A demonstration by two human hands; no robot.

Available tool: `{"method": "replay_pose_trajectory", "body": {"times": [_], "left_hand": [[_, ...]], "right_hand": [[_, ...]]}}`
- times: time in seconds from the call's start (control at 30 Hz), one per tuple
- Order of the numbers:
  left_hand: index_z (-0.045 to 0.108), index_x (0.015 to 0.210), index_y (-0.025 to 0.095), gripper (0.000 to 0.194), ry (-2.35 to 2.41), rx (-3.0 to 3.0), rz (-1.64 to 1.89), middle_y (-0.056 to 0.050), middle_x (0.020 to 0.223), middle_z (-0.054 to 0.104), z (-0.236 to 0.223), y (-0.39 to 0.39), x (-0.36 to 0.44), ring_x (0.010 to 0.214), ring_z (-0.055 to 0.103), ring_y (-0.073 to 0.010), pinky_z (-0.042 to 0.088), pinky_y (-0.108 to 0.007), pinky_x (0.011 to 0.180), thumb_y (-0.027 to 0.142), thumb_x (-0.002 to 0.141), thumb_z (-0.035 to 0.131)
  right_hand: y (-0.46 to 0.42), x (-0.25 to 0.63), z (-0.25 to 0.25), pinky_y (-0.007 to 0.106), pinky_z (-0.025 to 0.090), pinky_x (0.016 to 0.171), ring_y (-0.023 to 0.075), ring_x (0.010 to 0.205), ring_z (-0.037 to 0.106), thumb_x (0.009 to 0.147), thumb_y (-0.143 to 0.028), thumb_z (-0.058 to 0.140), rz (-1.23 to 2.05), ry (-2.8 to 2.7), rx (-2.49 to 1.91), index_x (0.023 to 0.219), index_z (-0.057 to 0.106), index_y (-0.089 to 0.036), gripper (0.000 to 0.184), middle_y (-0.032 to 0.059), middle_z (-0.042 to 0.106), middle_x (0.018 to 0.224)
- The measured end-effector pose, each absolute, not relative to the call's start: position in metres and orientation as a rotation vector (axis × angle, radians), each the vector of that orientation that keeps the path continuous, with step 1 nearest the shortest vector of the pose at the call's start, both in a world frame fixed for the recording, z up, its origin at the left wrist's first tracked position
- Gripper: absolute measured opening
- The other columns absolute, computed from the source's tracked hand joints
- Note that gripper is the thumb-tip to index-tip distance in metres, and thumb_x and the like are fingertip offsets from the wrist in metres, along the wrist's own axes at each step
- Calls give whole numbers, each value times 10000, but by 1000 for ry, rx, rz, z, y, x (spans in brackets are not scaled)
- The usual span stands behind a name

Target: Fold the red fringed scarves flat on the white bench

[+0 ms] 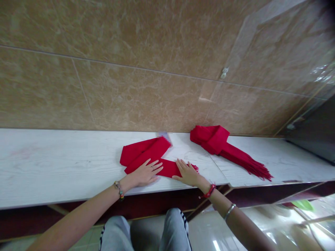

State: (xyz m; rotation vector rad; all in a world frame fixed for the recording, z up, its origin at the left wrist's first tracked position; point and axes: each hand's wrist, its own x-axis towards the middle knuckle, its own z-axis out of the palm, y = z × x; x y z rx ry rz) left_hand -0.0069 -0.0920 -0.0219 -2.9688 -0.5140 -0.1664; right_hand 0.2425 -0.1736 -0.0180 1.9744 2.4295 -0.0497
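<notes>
A red scarf [146, 151] lies folded on a white wood-grain tabletop [57, 164], close to its front edge. My left hand [145, 172] rests flat on the scarf's lower fold, fingers spread, a ring on one finger and a beaded bracelet at the wrist. My right hand [187, 173] lies flat and open on the scarf's right end, beside its fringe, with a red cord and a metal bangle on that arm. A second red scarf [222, 144] with a long fringe lies bundled further right, untouched.
A brown marble-tiled wall [146, 69] rises directly behind the table. A small blurred label [164, 136] sits at the first scarf's far end. My knees in grey trousers [146, 230] are below the table edge. A green object [302, 204] lies on the glossy floor at right.
</notes>
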Motion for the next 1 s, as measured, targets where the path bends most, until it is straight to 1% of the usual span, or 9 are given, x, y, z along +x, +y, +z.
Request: {"method": "replay_pose_trajectory", "body": {"times": [0.1, 0.17, 0.23, 0.33, 0.43, 0.63, 0.73, 0.83, 1.0], "left_hand": [[396, 1300, 240, 438, -542, -2965, -188, -26, 1345, 434, -16, -93, 0, 1278, 303, -181, 149, -398, 1043, 418, 920, 271], [478, 1231, 230, 392, -576, -2954, -210, -27, 1295, 493, -10, -94, 11, 1249, 350, -172, 151, -393, 1046, 375, 928, 275], [506, 1200, 207, 374, -589, -2937, -247, -41, 1291, 495, -7, -96, 27, 1233, 374, -164, 156, -375, 1050, 332, 933, 275], [428, 1272, 161, 412, -571, -2936, -280, -84, 1362, 404, -12, -94, 49, 1254, 346, -174, 194, -336, 1039, 340, 922, 308], [338, 1333, 156, 476, -533, -2987, -224, -95, 1399, 341, -23, -90, 59, 1283, 300, -183, 206, -325, 1034, 382, 916, 304], [317, 1343, 151, 480, -585, -3045, -92, -104, 1417, 301, -27, -87, 58, 1289, 286, -202, 190, -354, 1035, 369, 918, 271], [309, 1344, 139, 490, -589, -3056, -99, -112, 1428, 274, -24, -87, 65, 1298, 268, -208, 181, -355, 1040, 362, 908, 294], [251, 1368, 145, 523, -541, -3089, -148, -102, 1445, 234, -25, -85, 73, 1309, 241, -195, 189, -333, 1038, 383, 904, 299], [233, 1375, 170, 507, -491, -3133, -136, -73, 1449, 232, -31, -82, 77, 1316, 221, -176, 170, -330, 1045, 384, 916, 261]], "right_hand": [[-173, 257, -4, 547, 203, 1018, 345, 1305, 197, 826, -574, 370, -169, 2306, 2055, 1353, 302, -54, 743, 210, 261, 1412], [-170, 264, 5, 524, 236, 1013, 332, 1303, 212, 855, -486, 387, -154, 2350, 2116, 1347, 313, -63, 653, 204, 280, 1408], [-167, 267, 10, 449, 292, 1003, 285, 1263, 313, 875, -346, 400, -113, 2507, 2104, 1304, 377, -71, 510, 198, 377, 1354], [-168, 271, 9, 320, 396, 915, 190, 1046, 515, 831, -162, 423, -223, 2738, 1881, 1124, 530, -110, 316, 135, 570, 1123], [-176, 288, 4, 290, 438, 825, 161, 897, 548, 763, -74, 421, -251, 2780, 1779, 965, 577, -150, 266, 74, 604, 953], [-187, 333, 20, 305, 442, 797, 170, 860, 545, 646, -8, 430, -147, 2641, 1793, 815, 608, -162, 289, 76, 581, 940], [-183, 324, 30, 318, 434, 817, 177, 889, 527, 676, -48, 462, -98, 2817, 1810, 792, 604, -168, 219, 84, 564, 947], [-176, 299, 26, 299, 433, 800, 171, 881, 510, 700, -89, 479, -138, 3013, 1611, 847, 588, -167, 199, 71, 568, 891], [-172, 284, 3, 316, 424, 782, 176, 809, 508, 673, -77, 463, -110, 2953, 1334, 783, 586, -157, 184, 59, 581, 791]]}}
